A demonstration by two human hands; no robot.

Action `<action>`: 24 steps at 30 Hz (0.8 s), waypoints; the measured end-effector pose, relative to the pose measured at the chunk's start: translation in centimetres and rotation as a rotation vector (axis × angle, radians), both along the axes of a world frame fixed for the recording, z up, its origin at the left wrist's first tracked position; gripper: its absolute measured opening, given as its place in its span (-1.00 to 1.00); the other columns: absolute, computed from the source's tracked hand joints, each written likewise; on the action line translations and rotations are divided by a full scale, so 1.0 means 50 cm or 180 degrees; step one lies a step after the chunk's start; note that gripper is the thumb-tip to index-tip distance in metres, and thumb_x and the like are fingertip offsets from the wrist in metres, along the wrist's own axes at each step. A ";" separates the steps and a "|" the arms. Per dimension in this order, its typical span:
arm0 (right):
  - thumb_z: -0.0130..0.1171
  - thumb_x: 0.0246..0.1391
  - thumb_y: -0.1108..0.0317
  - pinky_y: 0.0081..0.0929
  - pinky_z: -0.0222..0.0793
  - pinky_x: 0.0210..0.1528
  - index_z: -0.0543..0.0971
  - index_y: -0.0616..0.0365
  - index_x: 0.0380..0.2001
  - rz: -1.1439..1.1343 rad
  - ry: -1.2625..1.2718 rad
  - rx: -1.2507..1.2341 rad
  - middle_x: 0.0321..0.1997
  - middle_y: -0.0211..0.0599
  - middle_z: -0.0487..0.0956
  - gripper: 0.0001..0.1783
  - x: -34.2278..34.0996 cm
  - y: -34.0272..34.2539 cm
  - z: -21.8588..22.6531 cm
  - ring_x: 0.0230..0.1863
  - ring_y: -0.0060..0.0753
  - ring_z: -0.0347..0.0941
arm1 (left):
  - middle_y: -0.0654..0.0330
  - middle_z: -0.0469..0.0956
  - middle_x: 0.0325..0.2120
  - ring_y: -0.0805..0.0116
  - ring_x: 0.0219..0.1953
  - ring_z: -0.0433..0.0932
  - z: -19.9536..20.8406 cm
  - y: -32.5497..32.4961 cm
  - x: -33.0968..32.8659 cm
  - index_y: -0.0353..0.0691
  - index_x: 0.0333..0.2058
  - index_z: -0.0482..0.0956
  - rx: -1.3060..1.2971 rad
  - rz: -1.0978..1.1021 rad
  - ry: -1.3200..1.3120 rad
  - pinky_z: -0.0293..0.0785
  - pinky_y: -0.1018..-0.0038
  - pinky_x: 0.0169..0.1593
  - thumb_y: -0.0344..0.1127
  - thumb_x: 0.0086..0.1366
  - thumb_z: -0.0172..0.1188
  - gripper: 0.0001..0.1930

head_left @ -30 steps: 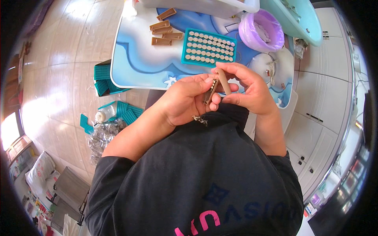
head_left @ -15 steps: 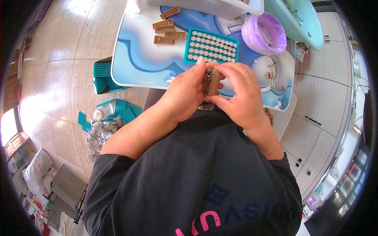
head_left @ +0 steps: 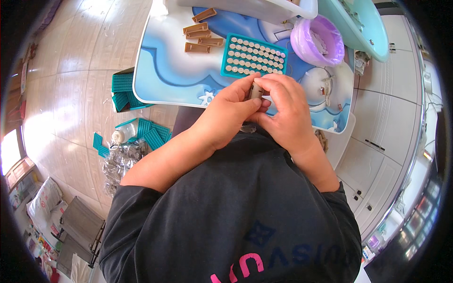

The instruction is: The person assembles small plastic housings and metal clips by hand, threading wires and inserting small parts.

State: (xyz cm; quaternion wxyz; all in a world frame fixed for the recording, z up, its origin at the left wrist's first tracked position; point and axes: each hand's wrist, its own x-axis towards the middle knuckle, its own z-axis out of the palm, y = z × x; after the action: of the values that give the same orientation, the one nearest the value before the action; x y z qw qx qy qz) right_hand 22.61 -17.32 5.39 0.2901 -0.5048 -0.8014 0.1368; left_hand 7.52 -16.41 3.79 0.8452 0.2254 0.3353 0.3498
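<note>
Between my two hands, close to my body at the table's front edge, is a small brown plastic casing [head_left: 256, 91] with dark slots or marks on its face. My left hand [head_left: 229, 106] is closed round it, thumb lying across its lower part. My right hand [head_left: 286, 101] pinches it from the other side, fingertips at its upper end. Fingers cover much of the casing. Just beyond my fingers lies a teal tray [head_left: 223, 66] holding rows of round, silvery pieces. Several open brown casings [head_left: 197, 47] lie at the far left of the table.
A purple lined bucket [head_left: 338, 55] stands right of the tray, a light-blue tub [head_left: 380, 35] beyond it. A white bin [head_left: 245, 9] sits at the back of the blue-patterned table [head_left: 165, 85]. Teal trays [head_left: 153, 137] and clear plastic bags [head_left: 121, 162] lie on the floor at left.
The casing has turned in my hands: circuit parts along its side no longer show, and a slotted face does. My left thumb has come down onto it, and both hands are closer together.
</note>
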 end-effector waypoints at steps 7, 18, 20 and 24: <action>0.32 -0.16 0.39 -0.51 0.34 -0.19 0.52 0.20 -0.23 -0.0082 0.1440 -0.1059 -0.19 -0.28 0.48 -0.65 0.023 -0.004 -0.004 -0.22 -0.35 0.43 | 0.10 0.43 -0.10 0.43 -0.06 0.43 -0.033 -0.016 0.001 -0.34 0.21 0.06 0.1656 -0.0093 0.0860 0.40 0.54 -0.06 -0.54 0.25 0.04 -0.43; 0.29 -0.04 0.40 -0.72 0.25 -0.23 0.51 0.24 -0.27 -0.0555 0.3196 -0.1837 -0.31 -0.44 0.46 -0.75 0.029 -0.025 -0.024 -0.32 -0.71 0.32 | 0.13 0.56 -0.49 0.46 -0.44 0.54 0.005 -0.006 -0.022 -0.32 -0.27 0.49 0.1800 -0.0343 0.1835 0.45 0.54 -0.33 -0.45 0.18 0.17 -0.86; 0.28 -0.02 0.39 -0.72 0.25 -0.22 0.49 0.25 -0.27 -0.0423 0.3512 -0.1572 -0.31 -0.42 0.46 -0.74 0.021 -0.028 -0.033 -0.32 -0.69 0.34 | 0.16 0.52 -0.58 0.47 -0.49 0.52 0.000 -0.008 -0.019 -0.32 -0.29 0.47 0.2343 -0.0155 0.2136 0.44 0.53 -0.38 -0.45 0.18 0.17 -0.87; 0.27 -0.02 0.39 -0.72 0.25 -0.23 0.49 0.24 -0.29 -0.0569 0.3688 -0.1645 -0.32 -0.44 0.45 -0.76 0.019 -0.030 -0.045 -0.30 -0.70 0.34 | 0.20 0.53 -0.49 0.47 -0.44 0.53 -0.011 0.000 -0.015 -0.32 -0.27 0.45 0.2377 -0.0379 0.2205 0.44 0.55 -0.35 -0.43 0.21 0.14 -0.86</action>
State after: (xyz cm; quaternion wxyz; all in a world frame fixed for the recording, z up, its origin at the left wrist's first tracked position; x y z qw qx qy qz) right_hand 23.58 -18.82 3.12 0.5554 -0.4676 -0.4106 0.5516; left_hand 6.78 -16.42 3.27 0.5648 0.6333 0.4345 0.3018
